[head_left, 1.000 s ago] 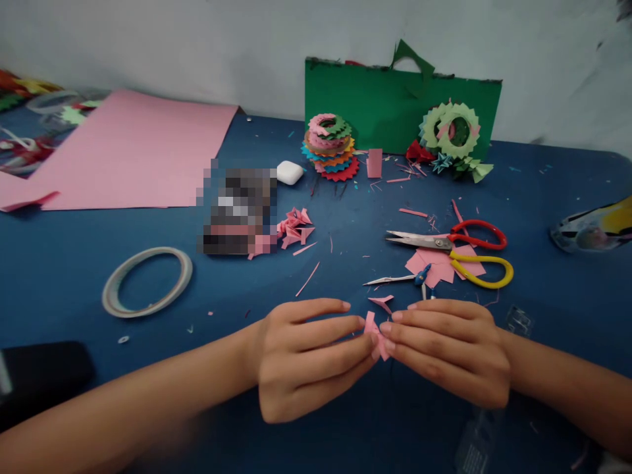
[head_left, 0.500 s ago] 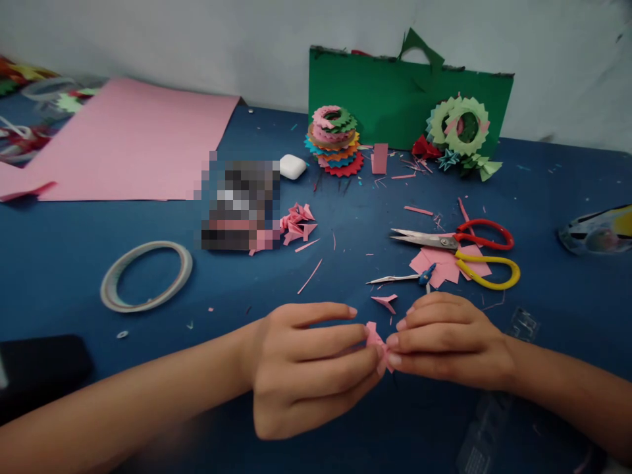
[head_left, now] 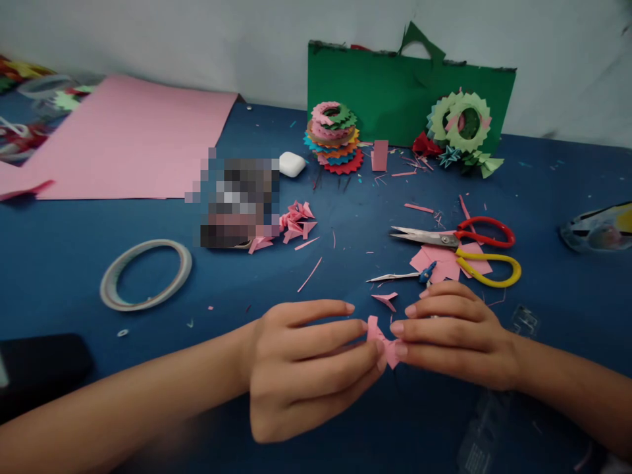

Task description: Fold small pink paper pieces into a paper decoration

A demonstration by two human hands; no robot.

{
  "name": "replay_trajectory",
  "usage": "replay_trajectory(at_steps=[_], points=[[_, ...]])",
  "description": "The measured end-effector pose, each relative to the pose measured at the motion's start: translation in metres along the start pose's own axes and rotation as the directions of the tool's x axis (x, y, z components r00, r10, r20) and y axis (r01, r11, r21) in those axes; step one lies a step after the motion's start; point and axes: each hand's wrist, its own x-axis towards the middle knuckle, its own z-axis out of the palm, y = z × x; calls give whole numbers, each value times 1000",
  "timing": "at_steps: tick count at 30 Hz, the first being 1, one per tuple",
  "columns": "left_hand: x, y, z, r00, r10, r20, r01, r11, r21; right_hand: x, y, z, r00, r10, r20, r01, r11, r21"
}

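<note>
Between the fingertips of both hands is a small folded pink paper piece [head_left: 390,350]. My left hand [head_left: 316,368] pinches its left side, with the index finger stretched out above. My right hand [head_left: 454,336] has its fingertips on the right side of the piece; its thumb is hidden. Just beyond the hands lies another folded pink piece [head_left: 385,300], pointed at its ends. Scissors [head_left: 449,240] with one red and one yellow handle rest on several pink paper pieces [head_left: 434,262]. A thin tool with a blue part [head_left: 427,273] lies nearer my right hand.
A tape roll [head_left: 111,280] lies at left, near folded pink pieces [head_left: 299,220] and a blurred-out object [head_left: 237,204]. Large pink paper [head_left: 133,145] lies behind. Stacked paper rings [head_left: 333,138] stand before a green board [head_left: 370,85]. A clear ruler [head_left: 481,434] lies under my right arm.
My right hand has shifted slightly right and its fingers have spread a little, so more of the pink folded piece shows. My left hand keeps its pinch.
</note>
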Motion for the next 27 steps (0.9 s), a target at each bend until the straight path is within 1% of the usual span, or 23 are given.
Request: replay_trajectory(at_steps=[4, 6, 8, 10, 11, 12, 13, 15, 16, 17, 18, 19, 23, 27], points=[[-2, 4, 1, 1000, 14, 9, -14, 1000, -23, -4, -1, -4, 996, -56, 75, 61, 996, -70], [-4, 6, 3, 999, -38, 3, 38, 998, -46, -6, -1, -4, 995, -56, 87, 64, 994, -86], [-5, 6, 5, 993, -116, -16, 114, 989, -89, -6, -1, 0, 998, -30, 51, 34, 996, -82], [-5, 2, 9, 987, -161, -19, 155, 974, -166, -6, -1, 7, 998, 63, 9, -63, 998, -13], [-4, -1, 11, 985, -171, -7, 165, 961, -223, -5, -1, 10, 991, 135, -5, -135, 990, 51], [-3, -4, 13, 979, -205, 0, 196, 937, -287, -5, -1, 13, 975, 224, -7, -221, 968, 119], [-2, -7, 15, 960, -279, -1, 261, 901, -348, -4, 0, 16, 947, 321, -3, -315, 931, 183], [0, -11, 19, 898, -439, -25, 384, 810, -443, -4, 0, 19, 873, 487, 21, -474, 839, 267], [1, -12, 21, 863, -504, -36, 430, 770, -472, -4, 1, 19, 839, 542, 40, -529, 797, 292], [1, -12, 23, 841, -539, -42, 453, 746, -488, -4, 1, 19, 815, 576, 67, -565, 764, 312], [1, -12, 24, 832, -553, -40, 465, 736, -492, -3, 1, 18, 803, 588, 98, -583, 741, 332], [1, -12, 25, 834, -551, -24, 472, 736, -486, -3, 2, 17, 800, 587, 124, -589, 728, 351], [-2, -12, 27, 869, -493, 50, 460, 765, -452, -2, 3, 15, 796, 579, 176, -598, 705, 381], [-6, -12, 27, 885, -457, 95, 446, 767, -462, -3, 2, 17, 784, 581, 218, -617, 691, 376]])
